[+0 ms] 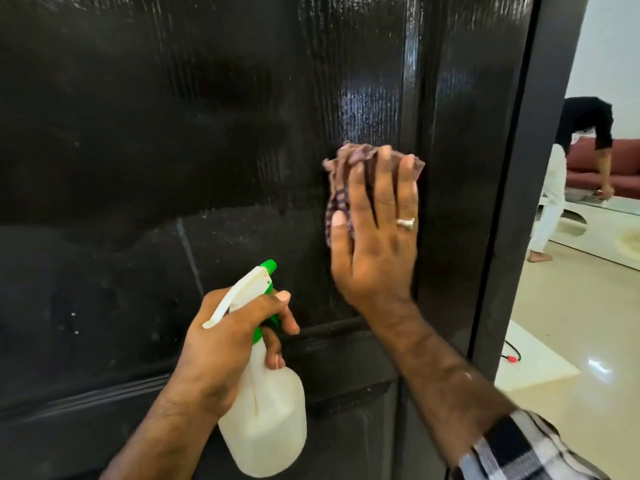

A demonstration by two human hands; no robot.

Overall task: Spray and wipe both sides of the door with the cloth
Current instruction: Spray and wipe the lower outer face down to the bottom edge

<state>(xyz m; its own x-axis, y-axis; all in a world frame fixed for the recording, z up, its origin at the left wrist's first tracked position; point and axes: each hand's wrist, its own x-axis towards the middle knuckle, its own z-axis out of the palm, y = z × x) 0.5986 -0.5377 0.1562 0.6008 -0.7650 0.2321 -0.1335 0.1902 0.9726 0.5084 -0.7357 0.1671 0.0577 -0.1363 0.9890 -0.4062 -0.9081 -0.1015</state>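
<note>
A glossy black panelled door (173, 116) fills most of the view, with wet streaks near its right stile. My right hand (377, 237) presses a patterned pink-brown cloth (341, 168) flat against the upper panel, fingers straight and spread. Lower down, my left hand (228, 344) grips the neck of a white spray bottle (266, 410) with a green nozzle, the forefinger curled over the trigger. The nozzle points up at the door.
The door's edge (512, 202) stands at the right, and beyond it lies a room with a shiny tiled floor (571, 323). A person (568, 168) bends over near a red sofa (620, 164). A small cable lies on the floor by the door.
</note>
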